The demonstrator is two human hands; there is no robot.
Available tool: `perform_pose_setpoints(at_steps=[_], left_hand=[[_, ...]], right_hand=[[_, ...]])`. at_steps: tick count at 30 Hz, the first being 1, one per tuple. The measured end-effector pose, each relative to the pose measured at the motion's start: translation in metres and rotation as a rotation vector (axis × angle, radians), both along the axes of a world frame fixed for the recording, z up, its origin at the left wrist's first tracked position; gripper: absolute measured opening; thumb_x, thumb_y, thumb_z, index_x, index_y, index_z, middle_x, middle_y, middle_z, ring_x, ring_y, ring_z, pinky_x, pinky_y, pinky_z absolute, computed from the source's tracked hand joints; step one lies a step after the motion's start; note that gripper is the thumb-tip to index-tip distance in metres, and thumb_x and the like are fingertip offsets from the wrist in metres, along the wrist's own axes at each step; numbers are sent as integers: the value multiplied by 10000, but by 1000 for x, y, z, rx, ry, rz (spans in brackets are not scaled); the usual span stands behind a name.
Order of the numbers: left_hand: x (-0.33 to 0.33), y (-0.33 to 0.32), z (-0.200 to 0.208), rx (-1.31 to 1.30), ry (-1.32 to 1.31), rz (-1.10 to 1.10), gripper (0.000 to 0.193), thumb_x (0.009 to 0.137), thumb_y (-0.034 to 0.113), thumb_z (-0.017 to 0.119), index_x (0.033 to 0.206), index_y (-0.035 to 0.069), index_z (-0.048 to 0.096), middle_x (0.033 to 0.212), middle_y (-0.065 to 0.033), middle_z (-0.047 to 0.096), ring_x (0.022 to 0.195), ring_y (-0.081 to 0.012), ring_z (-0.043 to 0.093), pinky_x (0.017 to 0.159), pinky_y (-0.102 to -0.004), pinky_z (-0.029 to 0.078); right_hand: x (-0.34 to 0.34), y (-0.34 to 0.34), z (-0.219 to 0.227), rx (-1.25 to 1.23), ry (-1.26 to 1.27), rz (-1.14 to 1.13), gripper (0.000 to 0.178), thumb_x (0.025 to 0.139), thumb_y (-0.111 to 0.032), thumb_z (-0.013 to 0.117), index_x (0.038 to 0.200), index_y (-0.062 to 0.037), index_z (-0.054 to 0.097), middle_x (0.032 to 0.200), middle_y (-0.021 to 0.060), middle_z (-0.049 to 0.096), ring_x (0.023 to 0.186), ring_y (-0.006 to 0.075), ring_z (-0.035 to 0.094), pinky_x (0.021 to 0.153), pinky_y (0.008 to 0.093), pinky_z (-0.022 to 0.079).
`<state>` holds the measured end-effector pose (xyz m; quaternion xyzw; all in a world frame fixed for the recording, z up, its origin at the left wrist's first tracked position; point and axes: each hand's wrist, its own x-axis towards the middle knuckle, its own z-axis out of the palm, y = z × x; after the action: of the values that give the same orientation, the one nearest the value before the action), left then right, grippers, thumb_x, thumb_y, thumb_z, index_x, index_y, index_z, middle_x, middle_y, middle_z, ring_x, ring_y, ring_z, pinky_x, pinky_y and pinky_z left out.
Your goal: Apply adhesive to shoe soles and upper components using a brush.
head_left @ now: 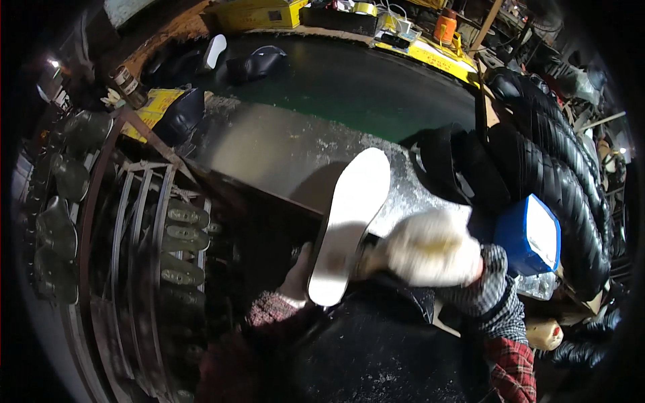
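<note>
A shoe-shaped piece with a flat white sole [356, 201] facing up stands tilted in front of me, its toe end pointing away. My left hand [295, 277] grips it along the left side near the heel; part of that hand is hidden behind it. A brownish smear shows on the sole near the heel. Beside that spot, my right hand [430, 248], in a pale glove, is closed and smeared by motion. From its left side a brown brush-like tool [368, 262] sticks out toward the sole's edge. Its exact kind is too blurred to tell.
A dark worktable [269, 144] spreads ahead. At right stand a blue container [531, 235] with a white interior and rows of black shoe uppers [537, 161]. Metal racks with shoe lasts [185, 238] are at left. An orange bottle [445, 28] stands at the back.
</note>
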<state>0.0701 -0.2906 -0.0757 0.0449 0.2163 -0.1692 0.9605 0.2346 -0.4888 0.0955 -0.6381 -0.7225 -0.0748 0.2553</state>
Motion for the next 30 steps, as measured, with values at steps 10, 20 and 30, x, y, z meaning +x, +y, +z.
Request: perform_pose_setpoints(at_steps=[10, 20, 30], left_hand=[[4, -2, 32, 173, -191, 112, 619, 1021, 534, 295, 1345, 32, 457, 1014, -163, 677, 674, -261, 699, 434, -329, 580], [-14, 18, -26, 120, -244, -51, 808, 928, 715, 311, 1445, 99, 393, 1251, -226, 573, 936, -340, 660, 742, -458, 568], [-23, 37, -39, -167, -321, -32, 687, 991, 568, 385, 1465, 70, 374, 1382, -153, 521, 1246, -253, 536, 1051, -390, 440]], right_hand=[[-55, -55, -24, -70, 1288, -236, 300, 890, -201, 711, 1055, 40, 647, 1036, 160, 680, 912, 188, 676, 809, 282, 560], [12, -45, -73, 47, 1121, -592, 276, 932, -213, 643, 1075, 23, 656, 944, 116, 695, 798, 155, 648, 754, 277, 534], [-8, -22, -38, -39, 230, -227, 377, 695, 43, 721, 1056, -15, 631, 825, 130, 591, 714, 273, 593, 599, 359, 462]])
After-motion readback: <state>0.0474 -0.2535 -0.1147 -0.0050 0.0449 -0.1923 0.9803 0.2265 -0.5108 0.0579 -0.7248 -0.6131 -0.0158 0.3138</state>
